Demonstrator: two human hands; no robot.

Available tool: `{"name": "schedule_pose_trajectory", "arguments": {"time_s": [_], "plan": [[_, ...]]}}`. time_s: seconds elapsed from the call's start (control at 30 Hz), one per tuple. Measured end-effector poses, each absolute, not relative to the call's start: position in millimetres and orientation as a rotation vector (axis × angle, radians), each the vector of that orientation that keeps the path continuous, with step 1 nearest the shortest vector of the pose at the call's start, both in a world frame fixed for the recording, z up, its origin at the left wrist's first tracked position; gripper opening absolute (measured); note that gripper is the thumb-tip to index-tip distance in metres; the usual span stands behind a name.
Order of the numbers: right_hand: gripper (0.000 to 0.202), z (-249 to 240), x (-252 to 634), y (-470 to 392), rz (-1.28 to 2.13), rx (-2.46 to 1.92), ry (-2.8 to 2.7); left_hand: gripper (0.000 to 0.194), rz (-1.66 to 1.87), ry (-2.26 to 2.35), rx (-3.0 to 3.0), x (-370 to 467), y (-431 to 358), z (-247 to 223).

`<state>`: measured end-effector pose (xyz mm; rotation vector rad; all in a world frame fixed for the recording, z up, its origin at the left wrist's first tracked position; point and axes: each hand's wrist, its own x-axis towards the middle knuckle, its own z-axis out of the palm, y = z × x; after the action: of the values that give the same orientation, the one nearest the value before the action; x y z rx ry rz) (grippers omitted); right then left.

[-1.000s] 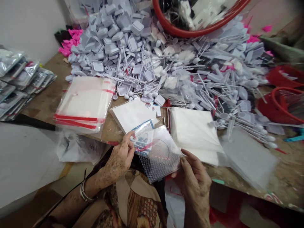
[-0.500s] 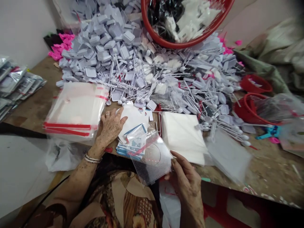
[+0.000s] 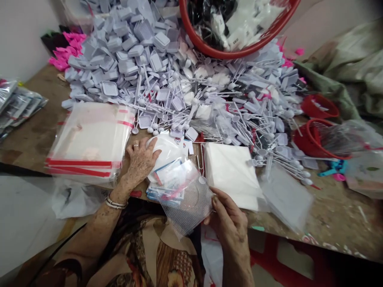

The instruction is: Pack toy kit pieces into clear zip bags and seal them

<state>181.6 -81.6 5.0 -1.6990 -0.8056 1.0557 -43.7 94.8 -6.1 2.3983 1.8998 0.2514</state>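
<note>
My right hand (image 3: 229, 213) pinches the right edge of a clear plastic sheet (image 3: 188, 215) with a fine mesh pattern, tilted over the front edge of the table. A reddish strip and a thin ring show on or through this sheet. My left hand (image 3: 143, 159) rests at the left side of a glossy white sheet (image 3: 170, 149), thumb and forefinger apart on it. That sheet bulges a little. Blue-and-white printed cards (image 3: 152, 191) lie below it, partly covered by the mesh sheet.
Clear bags with red strips (image 3: 86, 139) lie left, a white stack (image 3: 230, 171) and translucent bags (image 3: 287, 195) right. Behind are heaped pale plastic trays and spoons (image 3: 143, 56) and a red basket (image 3: 239, 54) of packets. Small red baskets (image 3: 311, 139) stand right.
The mesh sheet and my right hand have shifted slightly left and down. The white sheet by my left hand now bulges and shines more. The whole view has moved a little.
</note>
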Motion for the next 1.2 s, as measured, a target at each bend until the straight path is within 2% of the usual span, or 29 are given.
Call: {"name": "schedule_pose_trajectory", "arguments": {"time_s": [0.27,0.57,0.77,0.83,0.93,1.2], "plan": [[0.043,0.5,175.9,-80.9,1.091,-1.703,-0.667,0.050,0.300,1.863,2.379,-46.3,96.2,-10.1],[0.049,1.3,178.7,-81.9,0.936,-1.853,-0.700,0.044,0.420,1.812,2.253,-48.8,102.2,-3.2],[0.050,-0.9,174.5,-78.2,0.971,-1.806,-0.690,0.036,0.610,1.749,2.464,-49.6,78.9,9.0],[0.051,-0.4,171.1,-77.2,0.970,-1.799,-0.691,0.032,0.569,1.591,2.573,-45.5,60.2,14.2],[0.055,1.3,166.2,-77.4,1.031,-1.766,-0.682,0.035,0.433,1.370,2.688,-35.7,36.2,15.6],[0.054,2.2,159.3,-81.6,1.074,-1.705,-0.692,0.020,0.416,1.381,2.778,-10.9,38.7,8.6]]}}
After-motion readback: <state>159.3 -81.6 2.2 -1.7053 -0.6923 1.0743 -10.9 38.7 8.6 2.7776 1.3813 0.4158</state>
